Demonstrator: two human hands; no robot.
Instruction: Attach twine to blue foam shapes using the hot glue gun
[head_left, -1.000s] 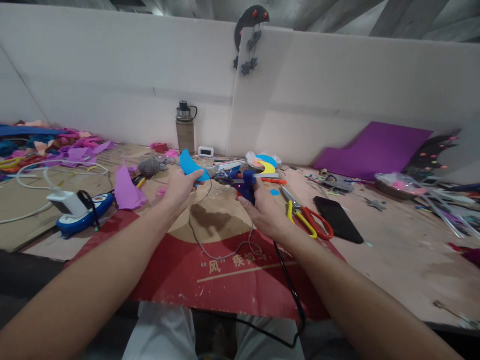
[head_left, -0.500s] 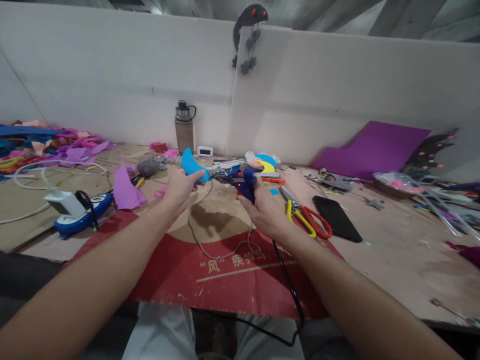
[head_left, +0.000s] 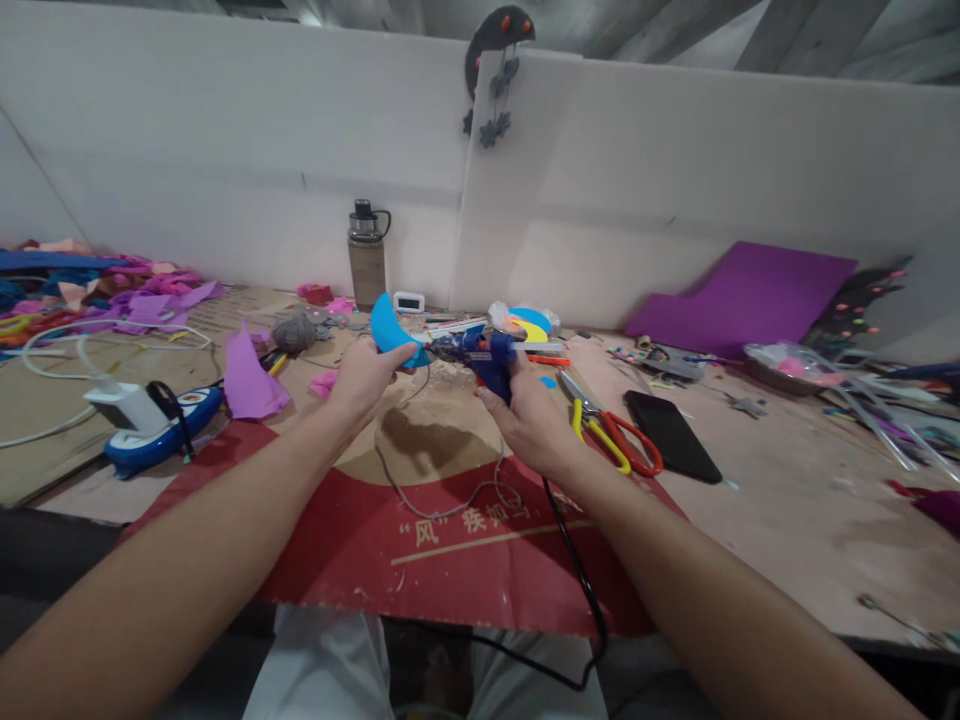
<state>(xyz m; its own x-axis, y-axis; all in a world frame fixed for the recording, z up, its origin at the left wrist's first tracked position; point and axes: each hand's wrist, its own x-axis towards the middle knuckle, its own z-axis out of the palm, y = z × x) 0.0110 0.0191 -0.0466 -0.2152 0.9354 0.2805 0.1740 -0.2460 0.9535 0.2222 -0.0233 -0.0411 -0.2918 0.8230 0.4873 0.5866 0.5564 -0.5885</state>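
Note:
Pinched in my left hand (head_left: 365,372) is a blue crescent-shaped piece of felt or foam (head_left: 388,328), raised above the table. My right hand (head_left: 523,408) grips a blue hot glue gun (head_left: 491,362) by its handle. The gun's nozzle points left and meets the lower right end of the crescent; whether it touches I cannot tell. A thin grey yarn (head_left: 409,500) hangs from near the crescent and loops over the red and tan cardboard (head_left: 337,545) below. From the gun's handle a black cord (head_left: 581,570) runs down past the table edge.
Right of my right hand lie scissors (head_left: 611,430) and a black phone (head_left: 673,435). A bottle (head_left: 367,260) stands behind, near a small white clock (head_left: 409,302). On the left are a blue power strip (head_left: 161,430) and purple scraps (head_left: 251,375). A purple sheet (head_left: 750,300) leans on the wall.
My left hand has shifted slightly to the right and turned the crescent a little, bringing its end closer to the nozzle. My right hand keeps hold of the glue gun, nearly still.

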